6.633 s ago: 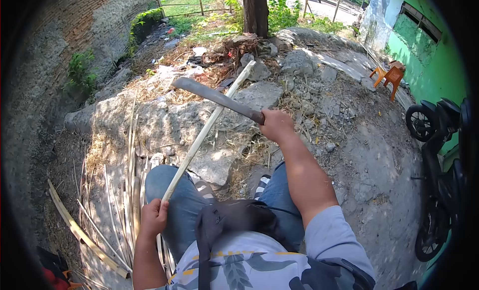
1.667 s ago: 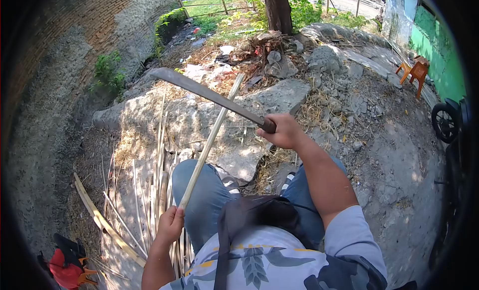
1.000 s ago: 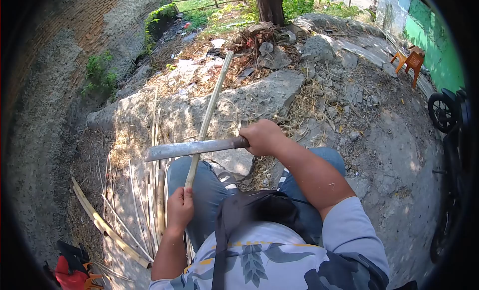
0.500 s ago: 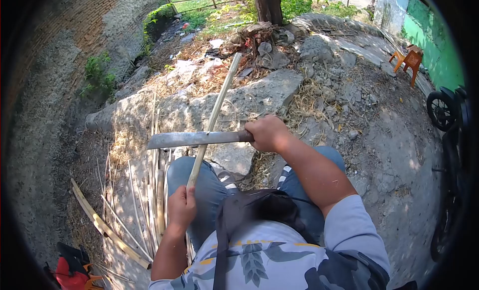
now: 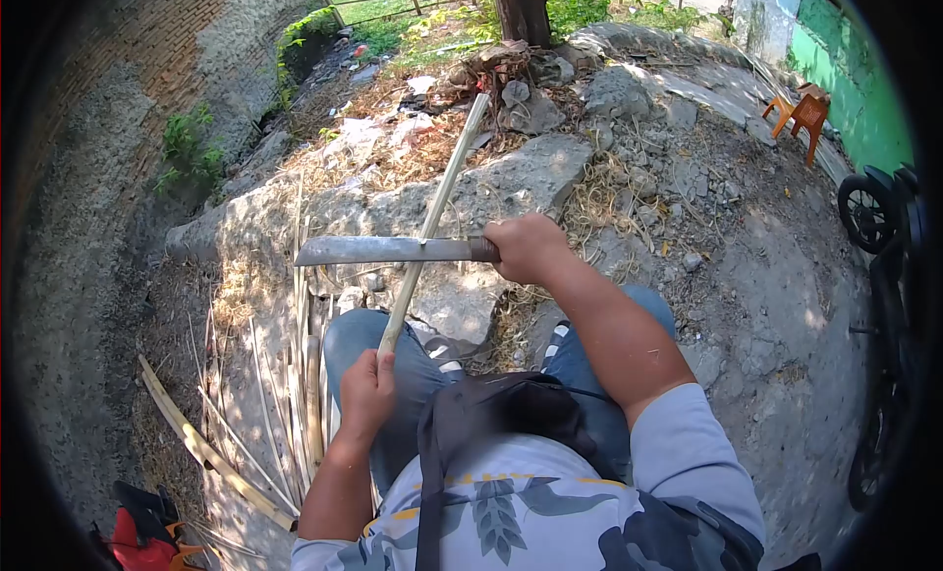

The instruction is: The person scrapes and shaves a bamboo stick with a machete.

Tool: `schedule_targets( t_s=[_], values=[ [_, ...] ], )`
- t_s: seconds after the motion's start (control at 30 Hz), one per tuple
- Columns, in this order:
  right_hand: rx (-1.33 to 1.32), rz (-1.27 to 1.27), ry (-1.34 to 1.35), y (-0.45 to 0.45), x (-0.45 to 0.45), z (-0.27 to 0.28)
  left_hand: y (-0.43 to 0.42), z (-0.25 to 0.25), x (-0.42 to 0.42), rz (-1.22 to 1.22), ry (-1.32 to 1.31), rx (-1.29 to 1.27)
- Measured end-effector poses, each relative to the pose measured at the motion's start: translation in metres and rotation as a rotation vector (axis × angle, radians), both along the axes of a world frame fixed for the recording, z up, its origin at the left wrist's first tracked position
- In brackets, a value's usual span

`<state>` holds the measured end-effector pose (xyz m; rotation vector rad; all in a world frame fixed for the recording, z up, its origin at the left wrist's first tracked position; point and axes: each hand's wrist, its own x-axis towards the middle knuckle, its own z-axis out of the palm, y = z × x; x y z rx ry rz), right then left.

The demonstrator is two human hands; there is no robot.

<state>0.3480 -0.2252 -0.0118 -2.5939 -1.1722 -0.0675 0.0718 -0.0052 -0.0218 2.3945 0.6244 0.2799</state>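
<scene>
My left hand [image 5: 367, 392] is closed around the lower end of a pale split bamboo strip [image 5: 449, 183], which slants up and away to the right. My right hand [image 5: 528, 249] grips the brown handle of a machete [image 5: 368, 250]. Its long grey blade lies level, pointing left, and crosses the strip around its middle. The blade appears to touch the strip there; how deep it bites, I cannot tell. Both hands are above my knees, in front of a dark bag [image 5: 511, 414] at my waist.
Several loose bamboo strips [image 5: 296, 394] lie on the ground to my left, beside a curved bamboo piece [image 5: 201, 445]. A concrete slab [image 5: 530, 183] and rubble are ahead, near a tree trunk [image 5: 522, 16]. Orange chairs [image 5: 808, 124] and a motorbike [image 5: 874, 217] stand right.
Both hands have shifted slightly away from me, carrying the bamboo strip and machete forward. The blade still crosses the strip.
</scene>
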Motion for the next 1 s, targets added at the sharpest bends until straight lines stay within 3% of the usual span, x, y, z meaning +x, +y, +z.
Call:
schedule_targets(
  t_s=[0.27, 0.4, 0.53, 0.73, 0.87, 1.0],
  values=[
    [-0.036, 0.282, -0.047, 0.023, -0.027, -0.017, 0.003, -0.003, -0.001, 0.001, 0.027, 0.018],
    [-0.034, -0.035, 0.055, 0.006, 0.006, -0.005, 0.003, 0.002, -0.005, 0.003, 0.036, -0.058],
    [-0.062, -0.068, 0.035, 0.0, 0.004, -0.003, 0.01, -0.004, -0.001, -0.02, 0.057, -0.049],
    [-0.084, 0.003, 0.074, -0.002, -0.002, 0.006, 0.009, -0.004, -0.004, -0.014, 0.06, -0.085],
    [0.036, 0.217, -0.022, 0.015, -0.018, -0.014, 0.016, -0.013, -0.002, 0.007, 0.039, -0.088],
    [-0.044, 0.15, -0.04, 0.011, -0.007, -0.007, 0.012, -0.005, -0.006, -0.002, 0.044, -0.117]
  ],
)
